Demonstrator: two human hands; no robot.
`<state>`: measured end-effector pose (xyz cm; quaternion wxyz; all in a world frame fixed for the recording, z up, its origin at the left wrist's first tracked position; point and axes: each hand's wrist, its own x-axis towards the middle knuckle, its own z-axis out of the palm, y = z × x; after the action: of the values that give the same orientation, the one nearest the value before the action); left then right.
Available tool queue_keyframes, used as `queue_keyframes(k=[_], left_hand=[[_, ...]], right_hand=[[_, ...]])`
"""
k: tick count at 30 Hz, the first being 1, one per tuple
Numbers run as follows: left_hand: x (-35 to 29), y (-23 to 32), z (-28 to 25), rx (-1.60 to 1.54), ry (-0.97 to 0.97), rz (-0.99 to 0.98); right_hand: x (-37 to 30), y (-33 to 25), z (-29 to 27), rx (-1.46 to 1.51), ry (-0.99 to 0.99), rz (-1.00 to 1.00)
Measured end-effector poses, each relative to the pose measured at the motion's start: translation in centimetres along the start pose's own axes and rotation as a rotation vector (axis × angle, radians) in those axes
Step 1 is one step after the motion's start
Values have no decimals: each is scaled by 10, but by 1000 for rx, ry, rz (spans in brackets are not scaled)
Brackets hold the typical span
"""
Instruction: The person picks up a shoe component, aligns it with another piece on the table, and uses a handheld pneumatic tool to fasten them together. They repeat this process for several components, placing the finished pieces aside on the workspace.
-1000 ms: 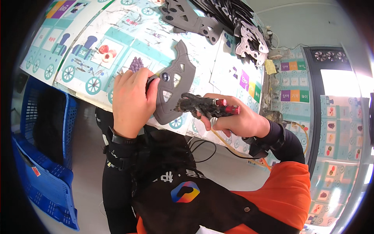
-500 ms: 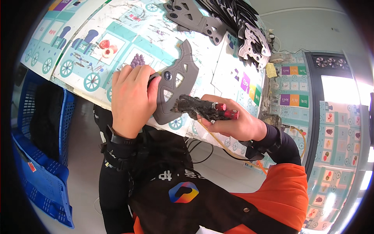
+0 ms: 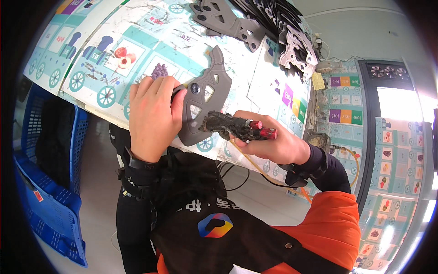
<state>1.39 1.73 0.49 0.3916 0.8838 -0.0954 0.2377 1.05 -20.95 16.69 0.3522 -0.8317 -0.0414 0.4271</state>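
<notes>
A curved dark grey plate (image 3: 221,81) with triangular cut-outs and a round dark stud lies near the table's front edge. My left hand (image 3: 154,112) is closed on the plate's left edge, thumb on top beside a small black piece whose kind I cannot make out. In my right hand (image 3: 276,141) is a black tape-wrapped hand tool (image 3: 232,124) with two red cylindrical ends, a yellowish hose running below it. The tool's blunt tip lies over the plate's lower right part; whether it touches cannot be told. My right fingers are partly hidden behind the tool.
Similar grey plates (image 3: 230,25) lie at the back of the table (image 3: 102,34), beside a row of stacked dark and light plates (image 3: 296,50). Blue plastic crates (image 3: 50,201) stand on the floor at left. A hose and cables (image 3: 235,178) hang below the table edge at right.
</notes>
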Motion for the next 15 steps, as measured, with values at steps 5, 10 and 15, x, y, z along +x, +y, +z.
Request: queue_keyframes(k=[5, 10, 15], left_hand=[[0, -1, -2, 4, 0, 7], [-1, 0, 0, 0, -9, 11], [0, 1, -3, 6, -9, 13]], right_hand=[[-1, 7, -4, 27, 23, 47], [-2, 14, -4, 69, 65, 49], [-3, 19, -7, 124, 104, 54]])
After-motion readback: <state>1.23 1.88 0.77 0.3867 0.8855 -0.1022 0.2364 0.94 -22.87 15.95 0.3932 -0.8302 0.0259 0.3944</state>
